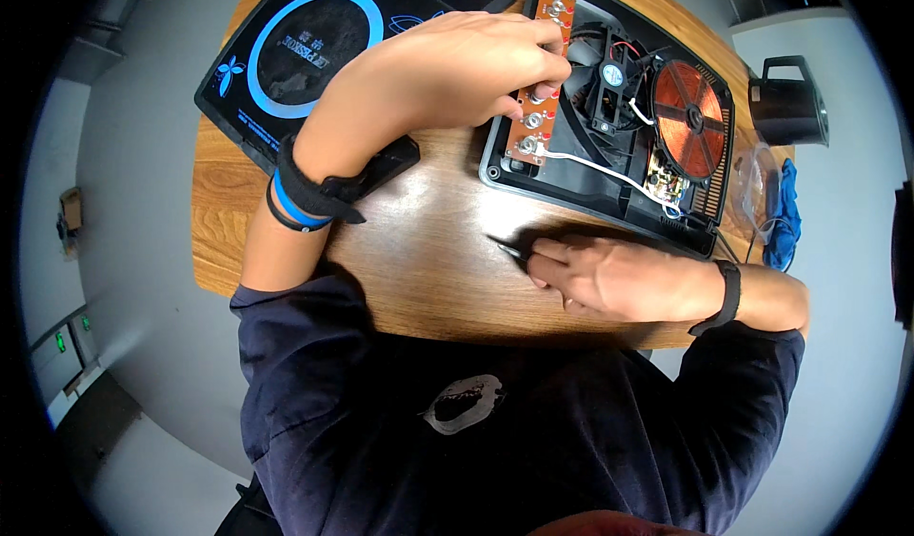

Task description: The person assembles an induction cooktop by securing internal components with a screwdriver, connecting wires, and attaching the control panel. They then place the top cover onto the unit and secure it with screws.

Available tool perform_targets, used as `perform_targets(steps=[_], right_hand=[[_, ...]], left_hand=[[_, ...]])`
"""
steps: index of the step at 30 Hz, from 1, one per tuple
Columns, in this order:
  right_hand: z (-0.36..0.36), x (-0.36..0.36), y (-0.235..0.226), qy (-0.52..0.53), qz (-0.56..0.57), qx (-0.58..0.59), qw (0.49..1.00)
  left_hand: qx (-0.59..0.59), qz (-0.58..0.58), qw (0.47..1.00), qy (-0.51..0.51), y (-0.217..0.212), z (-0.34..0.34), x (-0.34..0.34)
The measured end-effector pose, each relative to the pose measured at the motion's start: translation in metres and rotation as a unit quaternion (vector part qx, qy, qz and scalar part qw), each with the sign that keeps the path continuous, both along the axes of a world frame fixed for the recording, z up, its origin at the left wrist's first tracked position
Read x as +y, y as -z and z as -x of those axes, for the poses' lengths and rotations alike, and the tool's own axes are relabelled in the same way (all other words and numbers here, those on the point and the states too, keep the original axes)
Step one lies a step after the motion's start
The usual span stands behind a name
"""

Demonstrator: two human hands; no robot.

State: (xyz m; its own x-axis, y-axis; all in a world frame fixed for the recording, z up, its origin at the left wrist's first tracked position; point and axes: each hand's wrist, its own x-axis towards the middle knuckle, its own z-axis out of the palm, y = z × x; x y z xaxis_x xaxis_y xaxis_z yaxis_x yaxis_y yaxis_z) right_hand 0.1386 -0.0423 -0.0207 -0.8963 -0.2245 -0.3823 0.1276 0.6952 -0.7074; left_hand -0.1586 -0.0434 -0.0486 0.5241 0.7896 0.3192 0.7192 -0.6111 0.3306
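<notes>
Upper centre: flat brown board (pixel 538 131) runs near-vertical; left hand (pixel 505 65) curls over it, grip unclear. Right hand (pixel 609 279) pinches slim tool (pixel 514 251), tip upper-left.

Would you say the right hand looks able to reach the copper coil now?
Probably yes: the copper coil lies exposed in the open housing, and the left hand is at the brown circuit strip.

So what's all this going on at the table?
A person has their left hand on a narrow orange circuit board in an opened black housing, where a fan and a copper-coloured coil lie exposed. Their right hand holds a slim pointed tool low over the table. A black panel with a blue ring lies to the left of the housing.
</notes>
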Motion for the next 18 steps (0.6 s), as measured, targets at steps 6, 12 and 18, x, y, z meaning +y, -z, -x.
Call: perform_targets(steps=[6,12,18], right_hand=[[-0.014,0.024,-0.011,-0.019,0.001,0.037,0.999],[-0.034,0.041,-0.03,0.005,0.034,0.035,0.999],[-0.057,0.052,-0.035,0.073,-0.024,0.098,0.992]], left_hand=[[0.002,0.134,0.991,-0.007,-0.027,-0.008,-0.023],[0.093,0.111,0.989,-0.04,-0.028,-0.023,-0.038],[0.134,0.096,0.985,-0.054,-0.033,-0.03,-0.042]])
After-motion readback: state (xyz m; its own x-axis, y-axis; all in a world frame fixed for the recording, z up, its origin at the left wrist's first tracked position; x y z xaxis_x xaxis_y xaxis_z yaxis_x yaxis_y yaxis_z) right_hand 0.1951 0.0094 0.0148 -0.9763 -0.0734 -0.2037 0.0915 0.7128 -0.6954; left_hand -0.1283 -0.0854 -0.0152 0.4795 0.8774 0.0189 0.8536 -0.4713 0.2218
